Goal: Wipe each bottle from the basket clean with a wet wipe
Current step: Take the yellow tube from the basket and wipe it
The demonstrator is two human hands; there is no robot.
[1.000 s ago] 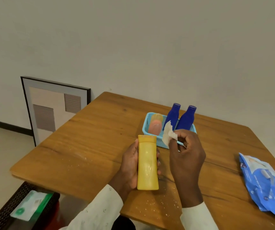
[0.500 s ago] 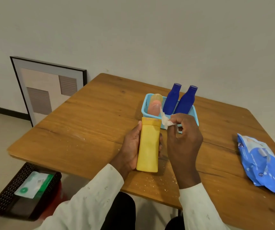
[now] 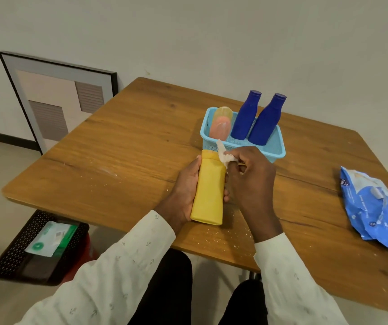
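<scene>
My left hand [image 3: 183,186] grips a yellow bottle [image 3: 209,191] from the left, holding it lengthwise above the wooden table [image 3: 118,160]. My right hand [image 3: 251,179] pinches a small white wet wipe [image 3: 223,154] against the bottle's upper right corner. Just behind stands a light blue basket [image 3: 276,148]. It holds two dark blue bottles [image 3: 244,118] [image 3: 267,121] leaning back and a pink-orange bottle [image 3: 221,124] at its left end.
A blue pack of wet wipes [image 3: 373,207] lies near the table's right edge. White crumbs speckle the table's near edge. On the floor at left a black perforated bin [image 3: 17,254] holds a green and white packet. A framed picture [image 3: 54,99] leans on the wall.
The wipe in my right hand has come down from beside the bottle's top onto its upper right corner. The view has tilted down a little; the left hand keeps its grip.
</scene>
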